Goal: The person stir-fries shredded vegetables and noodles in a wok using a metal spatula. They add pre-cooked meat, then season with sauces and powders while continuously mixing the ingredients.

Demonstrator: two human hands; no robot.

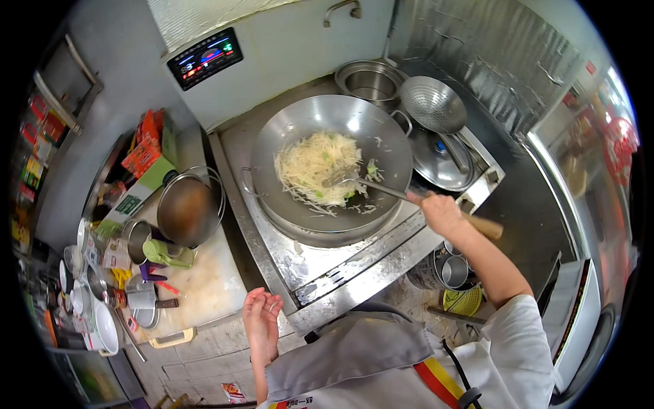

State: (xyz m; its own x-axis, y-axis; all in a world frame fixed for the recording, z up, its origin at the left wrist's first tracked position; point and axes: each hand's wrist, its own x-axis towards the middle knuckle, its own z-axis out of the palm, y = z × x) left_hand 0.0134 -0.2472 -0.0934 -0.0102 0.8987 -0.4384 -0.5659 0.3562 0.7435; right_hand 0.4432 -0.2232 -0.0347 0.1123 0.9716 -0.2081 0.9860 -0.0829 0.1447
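A large steel wok [327, 115] sits on the metal stove. Pale shredded vegetable [319, 163] with a few green pieces is heaped in its middle, and loose shreds stick to the right wall. My right hand [440, 213] grips the handle of a wok spatula [380, 188] across the wok's near right rim. The spatula's head is partly sunk in the shreds. Between the cutting board and the stove's front corner, my left hand [262, 317] hangs in the air with fingers loosely bent and apart, holding nothing.
Left stands a cutting board [214, 286] with a pot [188, 209], a green-lidded container [166, 253] and a cleaver [148, 300]. Behind the wok are a steel basin [370, 82], a perforated strainer [433, 102] and a lid [444, 166]. A tap [341, 11] juts from the wall.
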